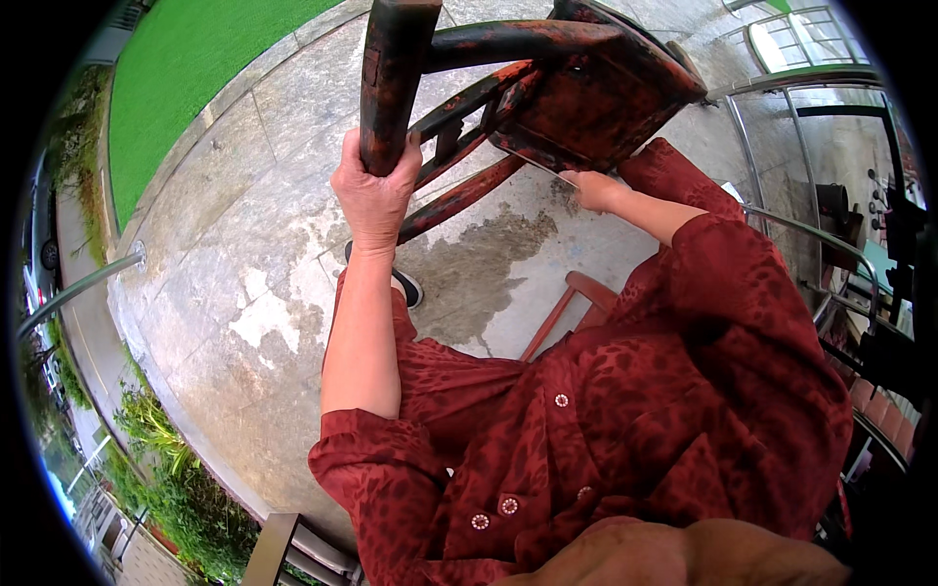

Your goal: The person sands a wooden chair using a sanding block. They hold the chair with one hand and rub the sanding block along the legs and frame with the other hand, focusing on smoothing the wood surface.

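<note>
A worn wooden stool, with patchy black and dark red paint, is tipped on its side in front of me. Its seat faces toward me at a slant on the right, and its legs and rails reach left. My left hand is closed around the end of a thick dark leg. My right hand is closed at the lower edge of the seat. A thin pale strip runs from its fingers along that edge; whether it is a tool or part of the stool, I cannot tell.
Beneath the stool, the grey paved floor has a dark damp patch. A red wooden piece is near my knees. Metal railings stand at the right, artificial grass lies far left, and a chair is at lower left.
</note>
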Available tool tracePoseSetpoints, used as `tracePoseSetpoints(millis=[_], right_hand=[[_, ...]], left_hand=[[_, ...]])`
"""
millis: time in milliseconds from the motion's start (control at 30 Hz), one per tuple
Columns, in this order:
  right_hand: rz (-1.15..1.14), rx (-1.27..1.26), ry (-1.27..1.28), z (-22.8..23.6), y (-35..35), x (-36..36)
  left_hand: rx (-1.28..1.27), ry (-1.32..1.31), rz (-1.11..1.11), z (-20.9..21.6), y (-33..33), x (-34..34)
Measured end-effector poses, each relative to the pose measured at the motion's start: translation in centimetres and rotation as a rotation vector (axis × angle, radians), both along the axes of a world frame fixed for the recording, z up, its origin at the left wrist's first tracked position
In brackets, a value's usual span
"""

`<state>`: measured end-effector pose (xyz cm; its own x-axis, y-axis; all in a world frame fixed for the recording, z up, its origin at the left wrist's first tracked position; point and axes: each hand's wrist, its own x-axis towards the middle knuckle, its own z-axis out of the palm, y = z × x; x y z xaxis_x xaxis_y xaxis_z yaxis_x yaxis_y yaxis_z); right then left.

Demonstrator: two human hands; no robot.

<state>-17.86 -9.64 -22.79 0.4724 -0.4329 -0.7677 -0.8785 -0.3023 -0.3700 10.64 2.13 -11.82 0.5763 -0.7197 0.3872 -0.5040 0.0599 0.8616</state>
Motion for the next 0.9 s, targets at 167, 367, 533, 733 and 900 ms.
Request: tracePoseSetpoints(millis=[167, 367, 533, 733, 900], right_hand=[[0.233, -0.066, -0.287, 1.5, 6.9, 4.4], [-0.163, -0.038, -0.084, -1.3, 3.2, -0.6], [-0.079, -0.095, -0.301, -0.9, 8.9, 0.8], [-0.292, -0.09, -0.146, -3.5, 6.0, -1.5], [-0.179, -0.118, -0.257, -3.0, 9.0, -0.8]], left_hand=[[0.068, 0.2, 0.037, -1.0, -0.3, 1.7], [0.042, 0.204, 0.075, -0.5, -0.5, 0.7], [0.055, 0.221, 0.089, -0.4, -1.0, 0.8], [0.031, 0.317, 0.093, -1.0, 0.0, -0.3], [-0.022, 0.402, 0.116, -0.2, 0.4, -2.7]])
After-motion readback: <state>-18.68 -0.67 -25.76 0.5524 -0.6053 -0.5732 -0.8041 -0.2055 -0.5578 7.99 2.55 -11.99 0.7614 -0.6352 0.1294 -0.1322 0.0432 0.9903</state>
